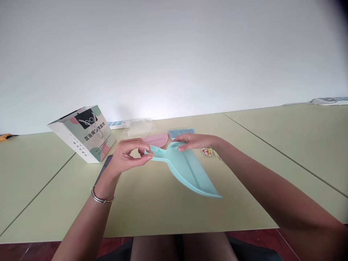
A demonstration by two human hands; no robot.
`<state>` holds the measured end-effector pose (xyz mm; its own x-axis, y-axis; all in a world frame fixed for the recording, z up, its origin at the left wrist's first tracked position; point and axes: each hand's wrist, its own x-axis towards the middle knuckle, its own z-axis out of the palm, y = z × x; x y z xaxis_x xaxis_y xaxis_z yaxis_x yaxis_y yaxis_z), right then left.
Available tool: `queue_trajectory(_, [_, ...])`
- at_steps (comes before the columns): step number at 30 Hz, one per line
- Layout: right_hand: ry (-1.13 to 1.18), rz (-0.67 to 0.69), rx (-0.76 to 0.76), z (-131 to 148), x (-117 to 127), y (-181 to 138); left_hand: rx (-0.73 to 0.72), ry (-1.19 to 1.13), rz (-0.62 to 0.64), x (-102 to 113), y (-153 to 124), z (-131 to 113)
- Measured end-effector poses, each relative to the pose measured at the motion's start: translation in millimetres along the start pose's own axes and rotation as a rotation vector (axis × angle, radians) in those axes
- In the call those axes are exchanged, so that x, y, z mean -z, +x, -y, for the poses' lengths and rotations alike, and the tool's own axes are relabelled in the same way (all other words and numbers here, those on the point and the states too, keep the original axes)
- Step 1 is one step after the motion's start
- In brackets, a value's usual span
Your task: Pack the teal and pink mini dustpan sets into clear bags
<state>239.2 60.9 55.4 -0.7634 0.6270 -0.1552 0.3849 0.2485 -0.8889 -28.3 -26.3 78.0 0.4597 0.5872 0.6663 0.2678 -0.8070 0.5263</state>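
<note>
A light turquoise dustpan (187, 170) is held up over the table, tilted, with its wide edge toward the lower right. My left hand (130, 156) pinches the end of its handle between thumb and fingers. My right hand (193, 141) grips the pan's far rim, thumb on the inner face, other fingers partly hidden behind it. Behind the dustpan lies a pink piece (160, 139), partly covered by my left hand and the handle. A brush with blue bristles (181, 132) lies beyond my right hand, its body mostly hidden.
A paper gift bag (89, 134) with rope handles stands at the left, a dark phone-like object (104, 167) beside it. Clear plastic wrapping (138, 127) lies near the wall. A colourful label (208, 152) rests by my right forearm. Seams cross the pale green table (163, 214).
</note>
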Motion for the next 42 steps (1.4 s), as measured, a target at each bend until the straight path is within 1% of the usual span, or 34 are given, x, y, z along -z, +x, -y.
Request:
queue_trajectory(1, [0.049,0.041,-0.017,-2.7,-2.4,2.2,0.032,-0.013,-0.012,1.8,-0.4,2.4])
queue_trajectory(2, [0.106,0.022,-0.025,-5.6,-5.5,2.5,0.081,-0.025,-0.040,2.9,-1.0,5.6])
queue_trajectory(3, [0.172,-0.051,-0.026,-8.6,-9.0,1.5,0.146,-0.038,-0.091,3.0,-1.5,9.6])
queue_trajectory(4, [0.247,-0.172,-0.025,-11.3,-12.8,-0.2,0.226,-0.056,-0.168,1.7,-2.1,14.2])
queue_trajectory(6, [0.419,-0.462,-0.025,-15.7,-21.1,-3.4,0.423,-0.130,-0.343,-5.4,-3.5,23.9])
queue_trajectory(7, [0.509,-0.582,-0.026,-17.3,-25.5,-4.3,0.530,-0.194,-0.393,-11.0,-4.4,28.6])
queue_trajectory(8, [0.594,-0.671,-0.030,-18.6,-29.9,-4.6,0.631,-0.266,-0.398,-17.4,-5.3,32.8])
queue_trajectory(10, [0.725,-0.780,-0.026,-21.3,-38.5,-3.6,0.765,-0.380,-0.315,-31.2,-7.3,39.0])
queue_trajectory(12, [0.766,-0.823,-0.008,-25.5,-46.5,-1.9,0.803,-0.435,-0.232,-43.3,-9.2,41.8])
queue_trajectory(14, [0.738,-0.858,0.003,-32.3,-53.4,-0.5,0.815,-0.490,-0.214,-51.6,-10.8,41.6])
queue_trajectory(16, [0.704,-0.889,-0.007,-40.4,-59.1,0.3,0.843,-0.572,-0.208,-56.6,-12.4,39.4])
queue_trajectory(18, [0.698,-0.901,-0.023,-47.5,-64.3,1.1,0.862,-0.605,-0.197,-60.3,-14.4,36.9])
queue_trajectory(21, [0.728,-0.858,-0.031,-52.3,-71.1,2.3,0.826,-0.487,-0.203,-67.5,-19.8,36.7])
queue_trajectory(24, [0.713,-0.759,-0.034,-53.6,-72.7,2.1,0.814,-0.382,-0.233,-75.7,-27.8,43.1])
queue_trajectory(26, [0.612,-0.739,-0.029,-57.0,-68.3,0.6,0.855,-0.398,-0.254,-79.2,-32.9,49.4])
queue_trajectory(27, [0.529,-0.768,-0.025,-60.2,-64.5,-0.5,0.875,-0.422,-0.269,-80.2,-35.0,52.5])
queue_trajectory(30, [0.179,-0.926,-0.039,-75.3,-51.0,-3.2,0.917,-0.513,-0.347,-81.4,-38.8,58.7])
queue_trajectory(32, [-0.083,-0.973,-0.076,-86.7,-44.8,-3.9,0.938,-0.576,-0.407,-81.9,-39.4,60.0])
queue_trajectory(34, [-0.294,-0.914,-0.108,-96.1,-43.0,-3.7,0.958,-0.613,-0.452,-82.4,-39.2,59.6])
queue_trajectory(37, [-0.507,-0.752,-0.113,-105.7,-44.9,-2.6,0.971,-0.603,-0.495,-82.7,-38.5,58.2])
queue_trajectory(38, [-0.572,-0.720,-0.118,-108.3,-45.2,-2.1,0.972,-0.592,-0.504,-82.6,-38.3,57.9])
queue_trajectory(40, [-0.700,-0.713,-0.142,-113.9,-43.4,-0.8,0.973,-0.578,-0.516,-82.5,-38.1,57.7])
queue_trajectory(42, [-0.818,-0.741,-0.178,-119.5,-37.7,1.9,0.977,-0.572,-0.519,-82.7,-38.2,58.4])
